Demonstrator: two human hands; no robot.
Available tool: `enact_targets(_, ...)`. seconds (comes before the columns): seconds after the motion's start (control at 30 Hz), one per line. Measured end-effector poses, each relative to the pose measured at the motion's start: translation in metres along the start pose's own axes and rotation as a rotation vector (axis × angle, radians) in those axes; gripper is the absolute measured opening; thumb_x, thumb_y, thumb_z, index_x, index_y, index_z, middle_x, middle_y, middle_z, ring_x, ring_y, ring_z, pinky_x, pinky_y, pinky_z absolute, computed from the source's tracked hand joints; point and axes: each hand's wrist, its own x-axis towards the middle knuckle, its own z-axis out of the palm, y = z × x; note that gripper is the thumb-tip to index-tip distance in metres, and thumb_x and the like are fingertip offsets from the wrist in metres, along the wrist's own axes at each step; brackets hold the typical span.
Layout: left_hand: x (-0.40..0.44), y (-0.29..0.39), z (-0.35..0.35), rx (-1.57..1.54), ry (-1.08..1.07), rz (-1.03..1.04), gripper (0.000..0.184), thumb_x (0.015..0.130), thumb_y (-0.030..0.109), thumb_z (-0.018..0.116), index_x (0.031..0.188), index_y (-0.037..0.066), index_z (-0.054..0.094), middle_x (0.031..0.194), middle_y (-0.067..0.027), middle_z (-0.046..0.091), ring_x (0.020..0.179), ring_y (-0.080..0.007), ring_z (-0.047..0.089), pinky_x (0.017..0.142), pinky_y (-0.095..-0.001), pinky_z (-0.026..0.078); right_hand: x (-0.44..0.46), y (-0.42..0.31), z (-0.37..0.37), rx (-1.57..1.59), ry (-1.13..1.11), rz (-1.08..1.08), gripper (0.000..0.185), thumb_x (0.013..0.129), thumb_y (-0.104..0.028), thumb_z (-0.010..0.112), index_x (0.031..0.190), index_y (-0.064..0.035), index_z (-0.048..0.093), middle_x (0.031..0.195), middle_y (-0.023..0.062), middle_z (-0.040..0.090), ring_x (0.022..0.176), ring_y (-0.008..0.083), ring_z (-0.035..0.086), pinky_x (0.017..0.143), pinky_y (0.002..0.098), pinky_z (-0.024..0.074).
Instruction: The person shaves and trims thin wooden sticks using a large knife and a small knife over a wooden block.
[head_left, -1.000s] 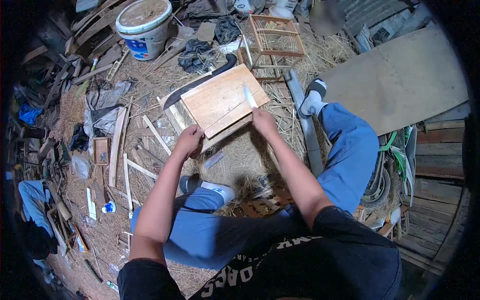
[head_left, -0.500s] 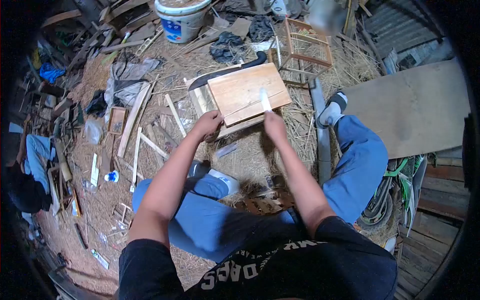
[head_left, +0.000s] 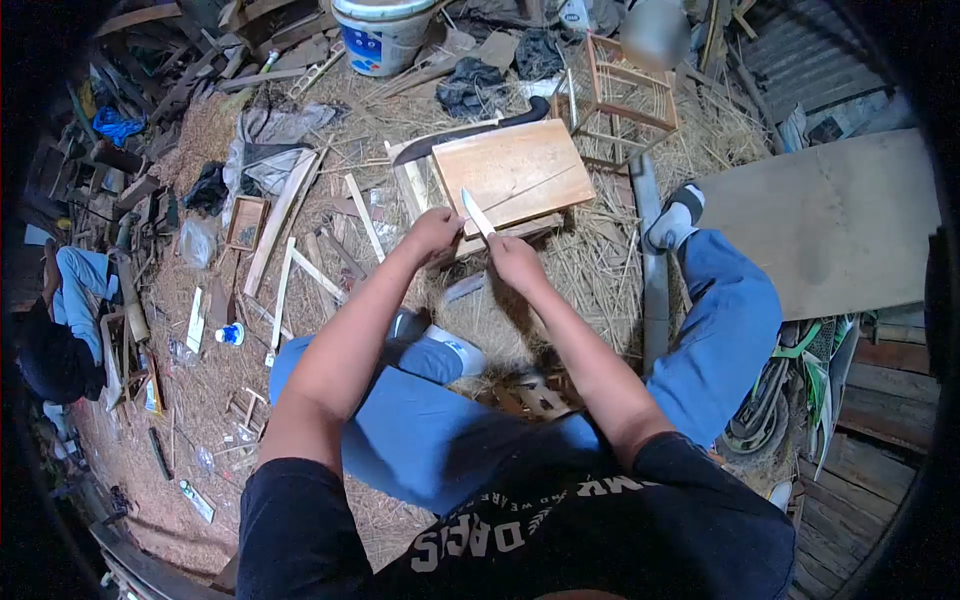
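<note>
My right hand (head_left: 517,262) grips a knife (head_left: 478,214) by its handle, the pale blade pointing up and left over the near left corner of a wooden board (head_left: 520,170). Close beside it, my left hand (head_left: 435,232) is closed at that corner, fingers pinched on the end of a thin strip (head_left: 545,182) that runs slantwise across the board to its right edge. The knife blade crosses the strip near my left fingers; whether they touch I cannot tell. Behind the board lies a large dark curved blade with a black handle (head_left: 535,112).
A small wooden frame (head_left: 630,95) stands beyond the board, near a white bucket (head_left: 382,40). Wood strips (head_left: 283,225) and straw litter the ground to the left. A large flat panel (head_left: 820,215) lies right of my foot. Another person (head_left: 60,340) is at far left.
My right hand and the knife have moved left, bringing the blade close to my left hand. The view has shifted slightly, while my left hand stays at the board's corner.
</note>
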Motion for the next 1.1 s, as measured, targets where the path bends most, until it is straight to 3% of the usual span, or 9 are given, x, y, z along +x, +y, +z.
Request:
enact_targets(0.1,-0.020,0.054,-0.018,-0.256,-0.125,-0.334,0.028,0.092,0.029,0.065,0.098,0.002,0.068,0.080,-0.0052,0.065,0.067,-0.0142,0.056,0.058,-0.0330,0.046,0.009,0.013,-0.032,0.080,0.126,0.001,0.055,0.101,-0.047,0.043,0.103,0.0002,0.070,0.103,0.0282,0.068,0.101,0.0464,0.064,0.090,0.0485,0.0490)
enact_targets(0.27,-0.020,0.111,-0.061,-0.306,-0.059,-0.166,0.023,0.091,0.029,0.063,0.096,0.006,0.067,0.070,0.0016,0.048,0.059,-0.0120,0.045,0.048,-0.0309,0.037,0.019,0.001,-0.131,0.176,0.359,0.020,0.055,0.100,-0.045,0.050,0.098,0.0069,0.068,0.093,0.0302,0.069,0.092,0.0437,0.068,0.083,0.0465,0.0505)
enact_targets(0.4,-0.039,0.160,-0.106,-0.226,-0.102,-0.108,0.022,0.091,0.029,0.063,0.092,0.008,0.067,0.065,0.0059,0.040,0.054,-0.0073,0.038,0.047,-0.0273,0.034,0.030,-0.021,-0.197,0.028,0.601,-0.186,0.050,0.095,-0.045,0.059,0.098,0.0044,0.068,0.083,0.0250,0.069,0.083,0.0392,0.069,0.077,0.0454,0.0507)
enact_targets(0.47,-0.051,0.180,-0.122,-0.191,-0.110,-0.097,0.021,0.092,0.028,0.062,0.091,0.008,0.067,0.066,0.0056,0.043,0.055,-0.0075,0.040,0.048,-0.0270,0.035,0.014,-0.052,-0.224,0.021,0.567,-0.330,0.044,0.093,-0.039,0.064,0.101,0.0040,0.066,0.078,0.0207,0.068,0.075,0.0323,0.067,0.074,0.0414,0.0514)
enact_targets(0.5,-0.052,0.185,-0.127,-0.187,-0.097,-0.088,0.021,0.092,0.028,0.062,0.091,0.008,0.067,0.066,0.0056,0.043,0.055,-0.0075,0.040,0.048,-0.0270,0.035,0.018,-0.058,-0.233,0.009,0.530,-0.437,0.038,0.092,-0.036,0.068,0.101,0.0017,0.067,0.073,0.0116,0.066,0.063,0.0194,0.061,0.060,0.0344,0.0493)
enact_targets(0.53,-0.053,0.189,-0.132,-0.148,-0.063,-0.067,0.021,0.092,0.029,0.062,0.090,0.009,0.067,0.066,0.0056,0.046,0.055,-0.0073,0.041,0.048,-0.0265,0.035,0.020,-0.062,-0.241,0.011,0.532,-0.451,0.038,0.092,-0.036,0.068,0.101,0.0017,0.067,0.073,0.0116,0.066,0.063,0.0194,0.061,0.060,0.0344,0.0493)
enact_targets(0.63,-0.061,0.199,-0.142,-0.081,-0.037,-0.038,0.021,0.093,0.030,0.062,0.089,0.010,0.067,0.068,0.0060,0.051,0.057,-0.0067,0.045,0.049,-0.0256,0.037,0.013,-0.073,-0.259,0.185,0.075,-0.268,0.032,0.094,-0.035,0.069,0.100,-0.0040,0.068,0.064,-0.0053,0.050,0.048,0.0056,0.043,0.041,0.0273,0.0315)
enact_targets(1.07,-0.109,0.269,-0.170,0.033,0.039,0.059,0.025,0.096,0.032,0.064,0.093,0.008,0.069,0.065,0.0068,0.047,0.057,-0.0059,0.040,0.051,-0.0240,0.034,0.010,-0.050,-0.262,0.048,0.027,-0.461,0.033,0.091,-0.033,0.072,0.085,-0.0017,0.064,0.069,-0.0044,0.053,0.065,0.0074,0.044,0.058,0.0301,0.0391)
enact_targets(1.1,-0.111,0.273,-0.177,-0.136,0.026,0.027,0.027,0.095,0.035,0.065,0.097,0.008,0.070,0.066,0.0077,0.047,0.057,-0.0055,0.040,0.053,-0.0236,0.035,0.010,-0.051,-0.263,0.082,0.054,-0.483,0.031,0.091,-0.030,0.072,0.086,-0.0005,0.064,0.069,-0.0035,0.054,0.065,0.0077,0.045,0.058,0.0301,0.0393)
